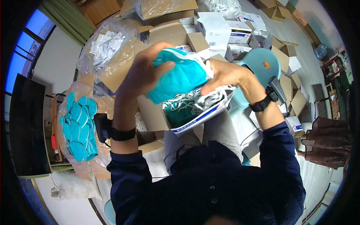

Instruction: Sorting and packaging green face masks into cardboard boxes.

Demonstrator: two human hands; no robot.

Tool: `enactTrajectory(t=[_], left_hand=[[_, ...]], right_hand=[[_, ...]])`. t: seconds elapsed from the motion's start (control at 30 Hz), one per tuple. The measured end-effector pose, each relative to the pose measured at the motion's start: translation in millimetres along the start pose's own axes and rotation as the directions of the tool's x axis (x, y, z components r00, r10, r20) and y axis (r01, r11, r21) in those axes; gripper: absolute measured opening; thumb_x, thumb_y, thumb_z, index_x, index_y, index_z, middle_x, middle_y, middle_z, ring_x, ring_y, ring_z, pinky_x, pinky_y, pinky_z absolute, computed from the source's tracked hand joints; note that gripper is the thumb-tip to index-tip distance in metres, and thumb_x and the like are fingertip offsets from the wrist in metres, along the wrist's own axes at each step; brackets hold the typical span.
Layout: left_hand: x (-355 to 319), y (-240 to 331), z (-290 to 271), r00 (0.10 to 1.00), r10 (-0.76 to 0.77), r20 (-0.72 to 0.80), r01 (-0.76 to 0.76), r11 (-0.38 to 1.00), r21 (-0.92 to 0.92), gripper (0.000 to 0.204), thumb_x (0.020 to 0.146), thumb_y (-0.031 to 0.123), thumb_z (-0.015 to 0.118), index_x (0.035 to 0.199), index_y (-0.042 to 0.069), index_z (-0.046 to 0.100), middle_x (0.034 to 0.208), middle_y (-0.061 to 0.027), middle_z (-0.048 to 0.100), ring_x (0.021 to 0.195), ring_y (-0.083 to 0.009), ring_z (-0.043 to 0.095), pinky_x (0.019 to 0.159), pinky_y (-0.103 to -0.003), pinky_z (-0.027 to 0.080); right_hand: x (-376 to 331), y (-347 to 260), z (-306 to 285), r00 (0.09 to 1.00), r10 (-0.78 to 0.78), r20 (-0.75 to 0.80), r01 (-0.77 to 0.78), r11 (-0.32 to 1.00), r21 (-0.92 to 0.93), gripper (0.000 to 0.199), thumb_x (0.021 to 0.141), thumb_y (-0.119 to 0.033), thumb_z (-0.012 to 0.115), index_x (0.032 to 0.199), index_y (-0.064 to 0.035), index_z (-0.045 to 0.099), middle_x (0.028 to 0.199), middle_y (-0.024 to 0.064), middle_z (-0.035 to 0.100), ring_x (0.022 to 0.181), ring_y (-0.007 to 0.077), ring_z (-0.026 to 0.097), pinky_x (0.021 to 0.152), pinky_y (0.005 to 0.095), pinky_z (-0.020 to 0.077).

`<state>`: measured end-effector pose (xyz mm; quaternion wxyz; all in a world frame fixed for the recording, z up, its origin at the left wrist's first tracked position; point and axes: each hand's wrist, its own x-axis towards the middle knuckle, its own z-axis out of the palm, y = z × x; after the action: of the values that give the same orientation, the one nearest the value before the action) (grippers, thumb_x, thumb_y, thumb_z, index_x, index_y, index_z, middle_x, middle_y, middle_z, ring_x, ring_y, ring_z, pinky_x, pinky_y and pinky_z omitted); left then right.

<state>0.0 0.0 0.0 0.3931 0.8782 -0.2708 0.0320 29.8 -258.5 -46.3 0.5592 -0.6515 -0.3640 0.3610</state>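
A view from above looks down on a seated person in a dark blue long-sleeved shirt, with both forearms rising from the lower edge toward the centre. The left hand [144, 71], just left of centre, is curled over the top of a stack of teal face masks [178, 78], fingers wrapped around its upper edge and thumb pressed on its front. The right hand [223, 75], at about 3 o'clock from the stack and touching it, is closed in a pinch at the stack's right edge, where white straps show. The stack is held just above a small white carton with a blue stripe [198, 118], which rests on the person's lap at 6 o'clock from the hands and holds more teal masks and tangled white straps. Each wrist wears a black band with a small dark device. At 9 o'clock, well apart from the hands, a clear plastic bag of teal masks [78, 127] lies open. Toward 12 o'clock stand brown cardboard boxes [176, 35] and a clear bag of white items [105, 47]. A pale blue plastic chair [262, 65] sits at 3 o'clock.
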Motion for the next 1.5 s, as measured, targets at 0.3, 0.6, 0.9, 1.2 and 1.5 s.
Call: enactTrajectory(t=[0.3,0.6,0.9,1.2,1.5], left_hand=[[32,-5,21,0.994,0.035,0.100,-0.016,0.983,-0.181,0.032,0.083,0.013,0.065,0.112,0.003,0.057,0.097,-0.0058,0.063,0.093,-0.0127,0.058,0.082,-0.029,0.046],[20,-5,36,0.999,0.025,-0.045,-0.028,0.997,-0.070,0.030,0.077,0.006,0.068,0.105,0.001,0.057,0.097,-0.0136,0.062,0.088,-0.0250,0.062,0.079,-0.034,0.047],[-14,4,37,0.837,0.369,-0.404,-0.179,0.882,0.435,0.025,0.066,-0.003,0.067,0.089,0.007,0.068,0.088,-0.0075,0.061,0.083,-0.0267,0.062,0.075,-0.037,0.048],[-32,15,47,0.847,0.434,-0.307,-0.186,0.783,0.593,0.018,0.067,0.008,0.065,0.084,0.008,0.069,0.088,-0.0041,0.062,0.084,-0.0226,0.060,0.075,-0.036,0.047],[-39,24,66,0.898,0.362,-0.250,-0.242,0.881,0.407,0.023,0.069,0.002,0.061,0.090,0.008,0.064,0.094,-0.0050,0.062,0.091,-0.0248,0.059,0.083,-0.037,0.045]], right_hand=[[12,-38,-20,0.789,-0.373,-0.488,0.361,0.924,-0.122,0.030,0.096,-0.029,0.057,0.078,-0.0054,0.061,0.078,0.0020,0.063,0.077,0.0097,0.057,0.072,0.0247,0.0456],[-7,-7,-4,0.803,-0.264,-0.534,0.365,0.926,0.092,0.026,0.095,-0.026,0.059,0.083,-0.0040,0.063,0.088,0.0055,0.069,0.084,0.0111,0.056,0.078,0.0252,0.0438],[-64,10,-14,0.868,-0.146,-0.475,0.170,0.985,0.008,0.016,0.082,-0.008,0.074,0.094,-0.0005,0.066,0.088,0.0028,0.068,0.081,0.0071,0.060,0.074,0.0220,0.0464],[-50,16,-16,0.438,-0.138,-0.888,0.334,0.942,0.018,0.018,0.095,-0.017,0.057,0.093,-0.0021,0.067,0.084,0.0027,0.066,0.068,0.0081,0.053,0.063,0.0229,0.0424],[-21,1,27,0.777,-0.383,-0.500,0.149,0.883,-0.445,0.006,0.082,-0.002,0.069,0.081,-0.0020,0.063,0.086,0.0051,0.060,0.084,0.0141,0.054,0.078,0.0284,0.0420]])
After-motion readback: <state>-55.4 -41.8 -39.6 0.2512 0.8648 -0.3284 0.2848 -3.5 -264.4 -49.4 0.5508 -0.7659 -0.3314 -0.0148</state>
